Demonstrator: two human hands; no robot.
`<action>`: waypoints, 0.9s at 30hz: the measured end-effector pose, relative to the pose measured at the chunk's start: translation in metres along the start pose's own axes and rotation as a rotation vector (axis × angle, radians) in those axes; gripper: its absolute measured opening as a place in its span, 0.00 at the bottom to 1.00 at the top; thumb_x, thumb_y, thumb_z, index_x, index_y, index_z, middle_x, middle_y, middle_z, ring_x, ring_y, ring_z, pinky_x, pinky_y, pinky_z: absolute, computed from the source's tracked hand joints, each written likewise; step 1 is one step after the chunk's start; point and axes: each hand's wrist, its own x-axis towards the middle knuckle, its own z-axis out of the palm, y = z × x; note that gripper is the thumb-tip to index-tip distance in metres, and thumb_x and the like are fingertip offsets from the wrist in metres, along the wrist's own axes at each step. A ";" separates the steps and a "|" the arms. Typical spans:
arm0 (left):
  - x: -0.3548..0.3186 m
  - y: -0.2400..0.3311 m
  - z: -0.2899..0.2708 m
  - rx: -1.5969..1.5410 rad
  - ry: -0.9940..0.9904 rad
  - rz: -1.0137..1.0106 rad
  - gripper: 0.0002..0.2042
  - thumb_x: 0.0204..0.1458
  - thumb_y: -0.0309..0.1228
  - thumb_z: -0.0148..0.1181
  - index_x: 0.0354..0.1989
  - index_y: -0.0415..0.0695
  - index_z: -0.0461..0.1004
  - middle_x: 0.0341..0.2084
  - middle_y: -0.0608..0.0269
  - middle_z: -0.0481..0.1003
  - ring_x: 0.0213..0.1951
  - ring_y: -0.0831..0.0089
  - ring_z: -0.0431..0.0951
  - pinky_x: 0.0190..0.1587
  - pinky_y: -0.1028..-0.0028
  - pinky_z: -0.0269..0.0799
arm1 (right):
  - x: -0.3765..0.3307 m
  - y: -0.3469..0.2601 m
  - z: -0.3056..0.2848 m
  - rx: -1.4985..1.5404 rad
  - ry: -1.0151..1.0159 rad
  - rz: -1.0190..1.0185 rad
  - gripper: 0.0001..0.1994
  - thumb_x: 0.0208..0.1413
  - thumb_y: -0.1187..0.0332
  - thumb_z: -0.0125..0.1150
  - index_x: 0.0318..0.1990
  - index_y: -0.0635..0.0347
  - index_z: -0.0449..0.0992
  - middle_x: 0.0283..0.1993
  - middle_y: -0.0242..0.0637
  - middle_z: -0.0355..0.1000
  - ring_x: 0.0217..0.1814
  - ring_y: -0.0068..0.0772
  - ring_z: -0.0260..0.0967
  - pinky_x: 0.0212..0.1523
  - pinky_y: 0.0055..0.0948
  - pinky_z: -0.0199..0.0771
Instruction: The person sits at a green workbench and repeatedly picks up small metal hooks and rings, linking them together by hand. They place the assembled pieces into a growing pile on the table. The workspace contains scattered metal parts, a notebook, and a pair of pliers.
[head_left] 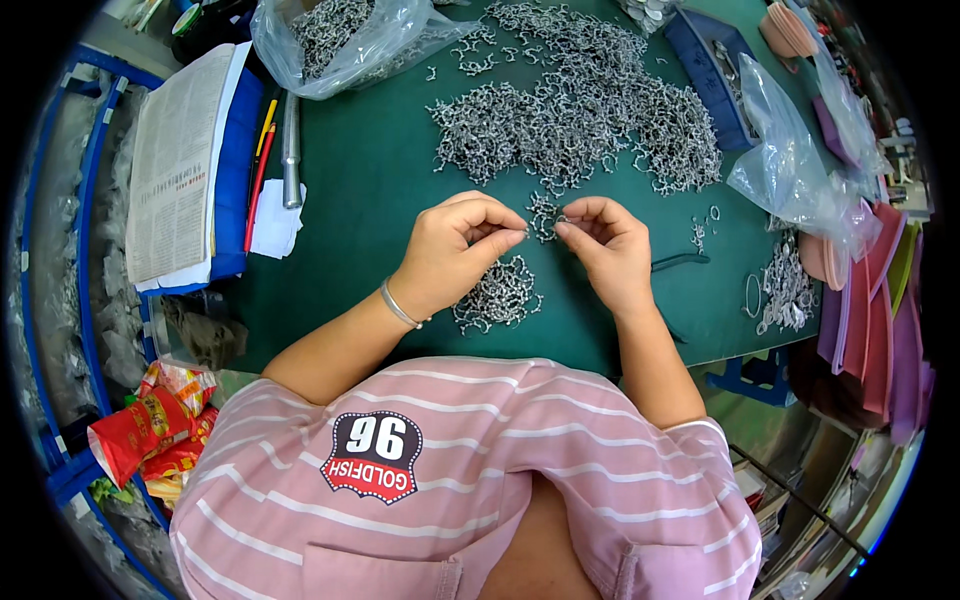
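My left hand (455, 250) is closed in a pinch, thumb against forefinger. Whatever its fingertips hold is too small to make out. Facing it, my right hand (612, 255) pinches a tiny silver metal piece between thumb and forefinger. A little cluster of curved silver metal pieces (542, 214) lies on the green table between the two hands. Closer to me, beside my left wrist, sits a small heap of similar pieces (498, 297). Beyond my hands spreads a large pile of curved metal pieces (580, 110).
At the far left is a clear bag (340, 60) of metal pieces. A newspaper (180, 170), pencils (262, 165) and a metal rod (291, 150) lie leftward. Rightward are a blue tray (705, 80), a plastic bag (790, 160), metal rings and tags (785, 285), and coloured straps (880, 300).
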 end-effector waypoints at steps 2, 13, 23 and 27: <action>0.000 0.000 -0.001 -0.037 -0.043 -0.101 0.06 0.49 0.19 0.61 0.35 0.34 0.76 0.33 0.63 0.74 0.33 0.79 0.76 0.38 0.80 0.73 | -0.001 -0.006 -0.001 0.121 -0.038 0.072 0.08 0.49 0.80 0.63 0.38 0.66 0.75 0.32 0.33 0.74 0.33 0.20 0.71 0.32 0.19 0.74; -0.006 0.000 0.007 0.174 -0.063 0.129 0.07 0.47 0.22 0.63 0.35 0.37 0.77 0.31 0.62 0.75 0.31 0.78 0.76 0.33 0.81 0.73 | -0.014 -0.015 0.008 0.488 -0.182 0.215 0.09 0.52 0.77 0.62 0.40 0.66 0.73 0.33 0.35 0.73 0.33 0.22 0.72 0.30 0.20 0.77; -0.007 -0.009 0.005 -0.314 -0.066 -0.090 0.04 0.53 0.18 0.56 0.36 0.33 0.73 0.35 0.60 0.72 0.33 0.76 0.76 0.37 0.78 0.75 | -0.017 -0.012 0.007 0.548 -0.166 0.242 0.09 0.54 0.78 0.59 0.43 0.66 0.73 0.34 0.37 0.74 0.34 0.26 0.74 0.34 0.23 0.79; -0.008 -0.010 0.003 -0.364 -0.059 -0.047 0.04 0.52 0.17 0.56 0.36 0.33 0.72 0.34 0.60 0.71 0.33 0.76 0.76 0.37 0.78 0.75 | -0.017 -0.008 0.006 0.603 -0.122 0.242 0.08 0.55 0.78 0.58 0.43 0.67 0.73 0.35 0.38 0.74 0.34 0.27 0.75 0.35 0.26 0.80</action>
